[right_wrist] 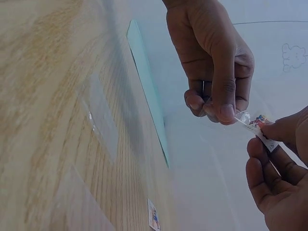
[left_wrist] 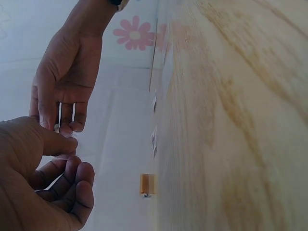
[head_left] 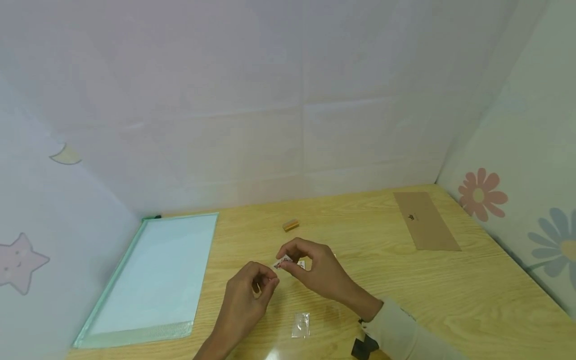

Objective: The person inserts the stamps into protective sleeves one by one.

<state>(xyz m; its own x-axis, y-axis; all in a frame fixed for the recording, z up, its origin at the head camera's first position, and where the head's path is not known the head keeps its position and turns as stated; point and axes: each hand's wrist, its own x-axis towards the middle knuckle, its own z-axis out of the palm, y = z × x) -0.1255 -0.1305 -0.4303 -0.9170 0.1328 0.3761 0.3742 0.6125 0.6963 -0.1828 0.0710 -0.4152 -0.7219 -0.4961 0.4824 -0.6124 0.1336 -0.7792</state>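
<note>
Two hands meet just above the wooden tabletop (head_left: 387, 250). The right hand (head_left: 315, 270) pinches a small picture card (head_left: 284, 262) between its thumb and fingers. The card has red and blue colours on it, and a see-through wrapper (right_wrist: 244, 118) sticks out from one end. The left hand (head_left: 247, 300) has its fingers curled and pinches the tip of that wrapper. The card is held up in the air between the two hands, not touching the tabletop.

Another small card (head_left: 301, 264) lies on the tabletop just behind the right hand. It is partly hidden, so I cannot tell what is on it. A little clear bag (head_left: 300, 325) lies flat near the wrists. A small orange block (head_left: 290, 225) sits farther back. A pale green folder (head_left: 153, 280) lies on the left side. A brown paper envelope (head_left: 425, 220) lies far to the right, near the wall with flowers.
</note>
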